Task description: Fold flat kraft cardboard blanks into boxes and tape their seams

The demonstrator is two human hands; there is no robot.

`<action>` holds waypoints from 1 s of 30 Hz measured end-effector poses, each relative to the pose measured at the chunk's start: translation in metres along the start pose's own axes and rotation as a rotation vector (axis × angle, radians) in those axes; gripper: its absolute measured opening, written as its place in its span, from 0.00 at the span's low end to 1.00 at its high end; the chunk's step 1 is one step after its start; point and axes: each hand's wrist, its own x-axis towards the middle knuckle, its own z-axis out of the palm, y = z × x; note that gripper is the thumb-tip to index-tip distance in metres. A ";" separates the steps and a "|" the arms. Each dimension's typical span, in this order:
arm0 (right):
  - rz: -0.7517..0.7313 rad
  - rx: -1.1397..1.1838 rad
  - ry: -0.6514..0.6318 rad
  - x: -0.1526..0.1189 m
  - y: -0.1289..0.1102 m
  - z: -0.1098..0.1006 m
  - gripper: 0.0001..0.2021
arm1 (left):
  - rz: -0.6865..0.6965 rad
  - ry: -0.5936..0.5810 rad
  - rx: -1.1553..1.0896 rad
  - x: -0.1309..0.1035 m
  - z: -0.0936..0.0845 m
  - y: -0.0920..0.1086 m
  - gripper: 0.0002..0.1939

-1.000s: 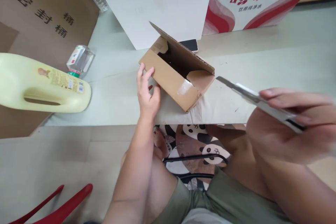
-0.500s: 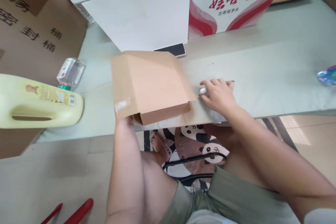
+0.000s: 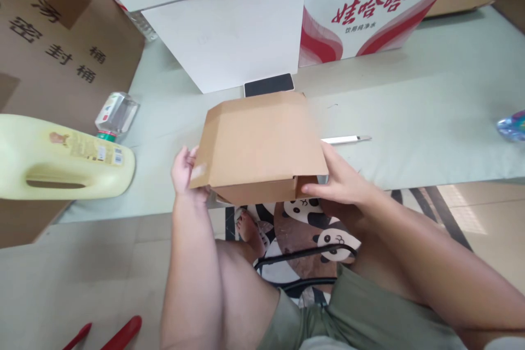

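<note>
A brown cardboard box (image 3: 262,139) with folded flaps is held between my two hands, tilted, near the front edge of the table. My left hand (image 3: 184,172) grips its left side, where a piece of clear tape shines at the corner. My right hand (image 3: 338,178) has hold of the right side, with the thumb at the open gap in front; its other fingers are partly hidden behind the box. Just beyond my right hand, a slim white knife-like tool (image 3: 344,139) with a pointed metal tip lies on the table, its left end covered by the box.
Behind the box lies a dark flat phone-like object (image 3: 269,85) against a white carton (image 3: 229,38). A red-and-white water carton (image 3: 361,16) stands beside it. To the left are a clear bottle (image 3: 118,112), a yellow jug (image 3: 69,158) and a large brown carton (image 3: 102,22).
My right hand has let go of the white tool and moved onto the box's right side. The box has shifted slightly right, and my left hand's fingers now show at its left edge.
</note>
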 end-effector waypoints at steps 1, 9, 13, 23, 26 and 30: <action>0.020 0.011 0.026 0.000 -0.001 0.002 0.34 | -0.046 0.002 -0.018 -0.004 0.004 0.003 0.27; 0.194 0.057 0.186 -0.002 -0.001 0.008 0.31 | 0.033 -0.095 -0.091 -0.019 0.023 0.015 0.24; 0.254 -0.050 0.299 -0.003 0.001 0.009 0.29 | 0.036 -0.118 -0.105 -0.014 0.018 0.014 0.24; 0.313 -0.008 0.296 0.000 0.003 0.013 0.26 | -0.035 -0.070 -0.122 -0.019 0.021 0.007 0.18; 0.317 0.029 0.324 0.001 0.005 0.013 0.25 | -0.042 -0.053 -0.108 -0.016 0.023 0.004 0.18; 0.312 0.050 0.343 0.001 0.008 0.013 0.26 | -0.034 0.002 -0.015 -0.015 0.022 0.006 0.18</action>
